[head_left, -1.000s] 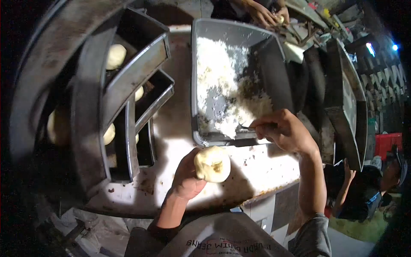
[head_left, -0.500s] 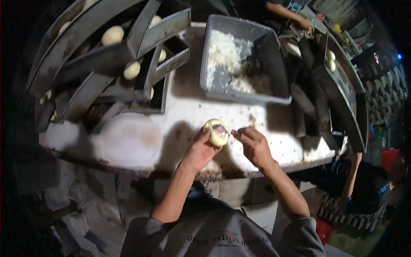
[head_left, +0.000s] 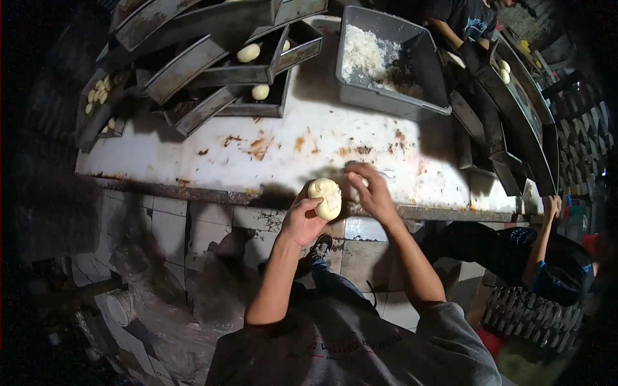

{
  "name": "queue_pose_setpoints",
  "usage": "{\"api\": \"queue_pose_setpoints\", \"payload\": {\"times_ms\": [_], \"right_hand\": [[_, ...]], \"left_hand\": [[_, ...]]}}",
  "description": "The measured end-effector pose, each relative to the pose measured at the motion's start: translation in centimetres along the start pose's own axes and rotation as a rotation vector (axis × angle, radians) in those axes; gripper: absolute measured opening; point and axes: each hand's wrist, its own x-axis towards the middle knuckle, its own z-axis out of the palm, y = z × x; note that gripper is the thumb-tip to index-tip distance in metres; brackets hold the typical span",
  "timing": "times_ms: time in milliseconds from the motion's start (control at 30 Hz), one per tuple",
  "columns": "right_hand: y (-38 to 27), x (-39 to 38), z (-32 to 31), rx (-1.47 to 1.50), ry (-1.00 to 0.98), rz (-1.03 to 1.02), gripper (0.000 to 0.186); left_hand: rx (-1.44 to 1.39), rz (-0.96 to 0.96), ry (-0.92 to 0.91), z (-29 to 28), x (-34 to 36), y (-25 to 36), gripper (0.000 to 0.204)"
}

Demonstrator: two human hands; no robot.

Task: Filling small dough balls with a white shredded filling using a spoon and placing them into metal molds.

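Note:
My left hand point(head_left: 302, 220) is closed round a pale, oval piece of dough point(head_left: 326, 199), held up in front of the table's near edge. The dough's upper right side has a ragged opening with whitish bits in it. Just to the right, apart from the dough, is my right hand point(head_left: 371, 196), its fingers curled in. Something small seems to be between those fingers, but blur and the fingers hide what it is.
A white, stained table point(head_left: 251, 148) lies ahead. On it stands a grey plastic tub point(head_left: 393, 96) holding white shreds. Metal tins point(head_left: 248, 76), some with dough pieces point(head_left: 260, 92), are stacked at left; more tins point(head_left: 490, 128) stand at right. Co-workers point(head_left: 557, 264) are at the right.
My view has shifted, so the table sits higher and more floor shows. The dough's dark, pinkish opening now looks whitish. The round white disc at left no longer shows.

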Motion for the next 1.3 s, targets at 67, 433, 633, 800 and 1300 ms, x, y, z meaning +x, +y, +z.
{"api": "queue_pose_setpoints", "payload": {"times_ms": [67,433,633,800,1300], "right_hand": [[-4.3,-1.7,2.2,0.39,-0.11,0.223,0.034],[-17.8,-10.1,19.5,0.061,-0.187,-0.19,0.036],[-26.7,-11.4,27.4,0.419,-0.257,-0.124,0.037],[-29.9,-12.6,32.6,0.283,-0.357,0.06,0.024],[-32.3,1.8,44.1,0.323,-0.304,-0.354,0.035]], "left_hand": [[0.032,0.101,0.001,-0.4,-1.9,0.7,0.037],[0.66,0.69,0.497,-7.0,-19.8,10.2,0.028],[0.857,0.515,0.36,-10.2,-32.1,17.7,0.027],[0.643,0.682,0.269,-12.1,-36.1,21.3,0.03],[0.867,0.638,0.509,-17.7,-29.1,36.7,0.021]]}}
